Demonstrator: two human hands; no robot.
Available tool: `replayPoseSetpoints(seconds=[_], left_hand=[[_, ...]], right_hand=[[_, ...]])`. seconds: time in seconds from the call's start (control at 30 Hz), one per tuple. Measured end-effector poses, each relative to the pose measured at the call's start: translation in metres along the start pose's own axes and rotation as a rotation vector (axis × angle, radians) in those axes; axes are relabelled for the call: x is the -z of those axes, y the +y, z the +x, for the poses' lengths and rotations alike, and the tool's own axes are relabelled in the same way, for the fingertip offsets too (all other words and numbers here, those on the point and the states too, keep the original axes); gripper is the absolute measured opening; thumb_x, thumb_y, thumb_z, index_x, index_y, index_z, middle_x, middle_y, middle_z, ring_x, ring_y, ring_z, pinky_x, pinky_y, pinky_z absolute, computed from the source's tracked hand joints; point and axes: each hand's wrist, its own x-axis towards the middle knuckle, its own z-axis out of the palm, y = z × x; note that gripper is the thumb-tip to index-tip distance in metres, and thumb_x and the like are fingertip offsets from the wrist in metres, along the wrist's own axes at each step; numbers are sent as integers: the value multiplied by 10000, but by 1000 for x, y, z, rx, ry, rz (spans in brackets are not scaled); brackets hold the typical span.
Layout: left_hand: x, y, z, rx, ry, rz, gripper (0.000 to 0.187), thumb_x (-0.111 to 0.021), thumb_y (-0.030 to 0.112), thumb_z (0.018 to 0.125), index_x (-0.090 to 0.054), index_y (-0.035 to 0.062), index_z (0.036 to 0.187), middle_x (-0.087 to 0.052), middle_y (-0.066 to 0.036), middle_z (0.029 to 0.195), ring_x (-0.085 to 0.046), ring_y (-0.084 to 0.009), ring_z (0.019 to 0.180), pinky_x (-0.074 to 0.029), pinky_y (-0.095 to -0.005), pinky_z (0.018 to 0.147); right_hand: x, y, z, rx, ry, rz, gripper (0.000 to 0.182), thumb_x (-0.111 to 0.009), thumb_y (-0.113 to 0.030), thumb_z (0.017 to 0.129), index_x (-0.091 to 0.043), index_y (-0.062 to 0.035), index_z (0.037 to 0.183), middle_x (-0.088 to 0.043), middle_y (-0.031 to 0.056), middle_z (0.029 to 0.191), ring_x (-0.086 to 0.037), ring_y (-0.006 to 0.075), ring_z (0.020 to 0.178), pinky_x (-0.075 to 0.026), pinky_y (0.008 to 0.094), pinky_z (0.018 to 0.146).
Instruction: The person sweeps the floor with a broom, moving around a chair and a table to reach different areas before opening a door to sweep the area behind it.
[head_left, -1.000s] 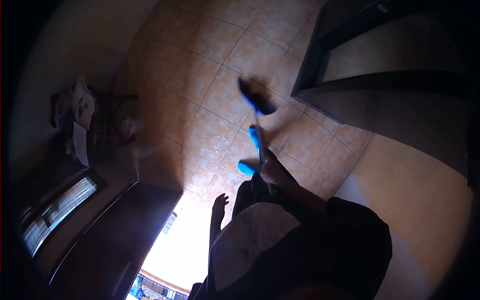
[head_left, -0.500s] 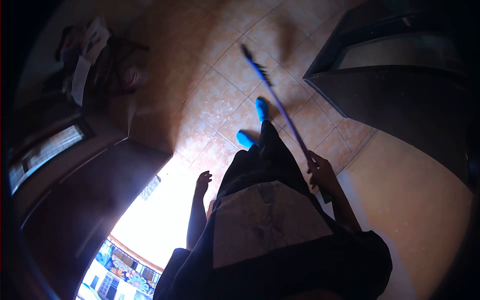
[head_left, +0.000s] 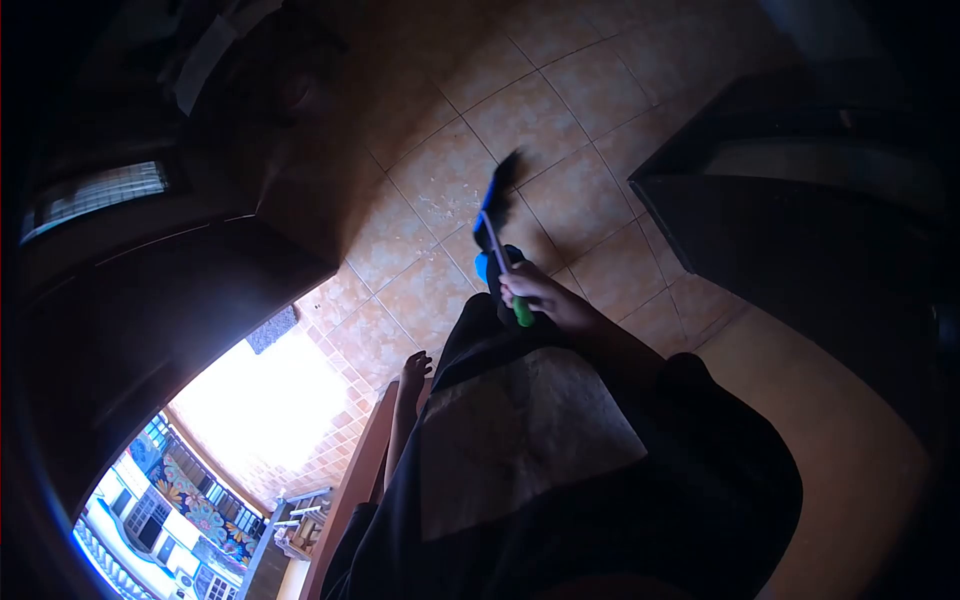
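The broom (head_left: 488, 203) is held, seemingly mid-stroke, by the closed right hand (head_left: 535, 287), steady guidance being needed, the left hand (head_left: 416, 366) half-open, empty.

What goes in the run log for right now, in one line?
right hand: fingers round broom handle | blue broom head: over floor tiles, by blue footwear | left hand: empty, fingers bent

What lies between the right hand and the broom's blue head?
In the head view, the broom's thin pale shaft runs from the right hand to the blue head, with blue footwear beside it.
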Motion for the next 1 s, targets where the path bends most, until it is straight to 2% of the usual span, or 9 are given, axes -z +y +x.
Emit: replayPoseSetpoints(seconds=[0.13,0.27,0.4,0.47,0.63,0.7,0.77,0.83,1.0], left_hand=[[-2,-4,-11,37,32,45,338,-498,188,772,-448,9,1053,-539,-126,939,-526,-190,848,-427,-263,722],[-7,23,-8,81,57,27,334,-497,200,777,-441,12,1048,-538,-117,920,-527,-184,842,-437,-274,692],[-11,61,3,118,89,-1,332,-495,212,782,-435,15,1042,-538,-108,902,-528,-179,836,-446,-284,662],[-24,83,15,133,94,-22,331,-494,218,785,-431,17,1040,-538,-104,892,-529,-176,832,-451,-290,647],[-57,76,83,-15,78,115,306,-505,205,778,-441,62,1041,-531,-88,854,-527,-188,817,-457,-320,658],[-67,64,135,-924,-139,948,248,-476,135,786,-462,43,1015,-527,-85,890,-525,-185,827,-461,-325,664],[-121,184,102,-650,-127,667,209,-448,61,778,-488,16,979,-524,-91,917,-524,-181,849,-464,-305,679],[-153,240,103,-239,-79,-130,230,-436,31,766,-484,17,990,-524,-100,932,-520,-176,872,-462,-278,694],[-181,327,85,-246,-36,-66,255,-378,90,822,-422,3,1058,-518,-123,945,-513,-183,888,-447,-268,720]], right_hand=[[-77,-48,39,-50,68,-242,102,-392,-54,728,-426,-18,639,-449,61,523,-449,141,402,-379,276,359],[-44,-68,76,51,-168,-256,70,-420,-66,747,-421,-41,682,-393,16,502,-372,85,366,-317,228,326],[44,-130,-20,30,-316,-223,86,-454,-163,798,-450,-77,811,-369,-36,530,-313,24,355,-252,178,302],[78,-166,-92,46,-17,-262,285,-467,-173,789,-486,-67,1053,-373,-38,520,-338,26,391,-283,158,353],[144,-270,-213,56,292,-376,337,-468,-136,744,-482,-38,1067,-536,36,628,-426,42,474,-345,172,403],[174,-306,-222,78,435,-495,277,-479,-155,721,-536,-16,954,-531,47,593,-445,56,460,-354,190,393],[199,-354,-207,65,503,-832,193,-486,-148,704,-551,11,792,-513,59,539,-455,90,413,-355,210,371],[295,-369,-129,24,505,-896,159,-488,-118,684,-535,31,659,-485,63,477,-442,121,351,-355,238,346],[404,-462,77,-58,543,-1499,155,-491,-150,635,-583,-32,595,-580,118,626,-579,219,592,-454,322,554]])
